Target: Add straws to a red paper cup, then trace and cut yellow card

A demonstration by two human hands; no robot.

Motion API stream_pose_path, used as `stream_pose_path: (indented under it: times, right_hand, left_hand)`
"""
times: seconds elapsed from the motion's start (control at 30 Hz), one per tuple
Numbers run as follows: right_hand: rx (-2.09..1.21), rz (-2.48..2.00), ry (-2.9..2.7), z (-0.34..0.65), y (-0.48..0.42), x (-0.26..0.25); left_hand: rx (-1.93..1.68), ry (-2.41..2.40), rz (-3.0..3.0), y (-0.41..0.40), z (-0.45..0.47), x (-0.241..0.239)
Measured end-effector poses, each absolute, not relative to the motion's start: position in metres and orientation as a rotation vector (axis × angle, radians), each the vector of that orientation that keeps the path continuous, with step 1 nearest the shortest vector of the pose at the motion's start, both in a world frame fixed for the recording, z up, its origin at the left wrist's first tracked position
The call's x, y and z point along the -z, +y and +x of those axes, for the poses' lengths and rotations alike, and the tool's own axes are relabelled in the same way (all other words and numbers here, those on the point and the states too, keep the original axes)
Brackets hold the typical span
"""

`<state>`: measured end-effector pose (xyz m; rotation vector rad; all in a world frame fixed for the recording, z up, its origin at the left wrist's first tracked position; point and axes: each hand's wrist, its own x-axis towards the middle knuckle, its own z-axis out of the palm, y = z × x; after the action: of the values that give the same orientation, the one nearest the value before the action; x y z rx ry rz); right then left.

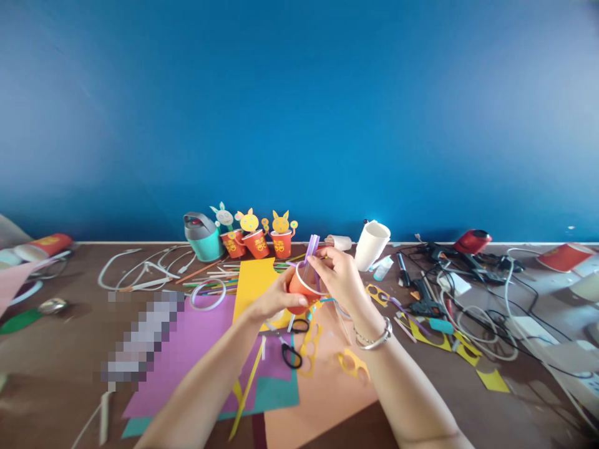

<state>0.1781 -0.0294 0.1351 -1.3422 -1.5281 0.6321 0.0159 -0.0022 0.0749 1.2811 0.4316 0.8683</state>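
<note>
Your left hand (274, 302) is closed round an orange cup (302, 290), thumb on the near side and fingers behind, holding it up off the table (60, 349) just ahead of you. The hand comes to the cup from its 8 o'clock side. The cup is tilted, its mouth turned up and toward 2 o'clock, as far as the rim shows.

Your right hand (341, 280) meets the cup from 3 o'clock, fingertips pinched on a purple straw (311, 246). The straw's long axis runs nearly upright: the free top leans toward 1 o'clock above both hands and the lower end drops toward the cup's mouth. You cannot tell whether that end sits inside the cup or against its rim, because your fingers cover it. The two hands are almost touching, and the right is the nearer one to the straw. A bracelet (374, 337) sits on that wrist.

Under the hands lie a yellow sheet (253, 280), a purple sheet (196, 349) at 8 o'clock and scissors (292, 349) at 6 o'clock. Three decorated cups (257, 240) stand by the wall at 11 o'clock, a white cup (371, 244) at 1 o'clock.
</note>
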Motion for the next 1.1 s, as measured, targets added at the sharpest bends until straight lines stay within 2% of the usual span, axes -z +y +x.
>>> stream_pose_path:
  times: [0.93,1.1]
  right_hand:
    - [-0.408,-1.52,-1.725,0.174,-0.04,-0.14]
    - [-0.541,-1.422,-1.769,0.179,-0.041,-0.146]
  left_hand:
    - [-0.972,0.469,1.312,0.001,0.016,-0.077]
    - [-1.043,0.496,1.338,0.003,0.015,-0.075]
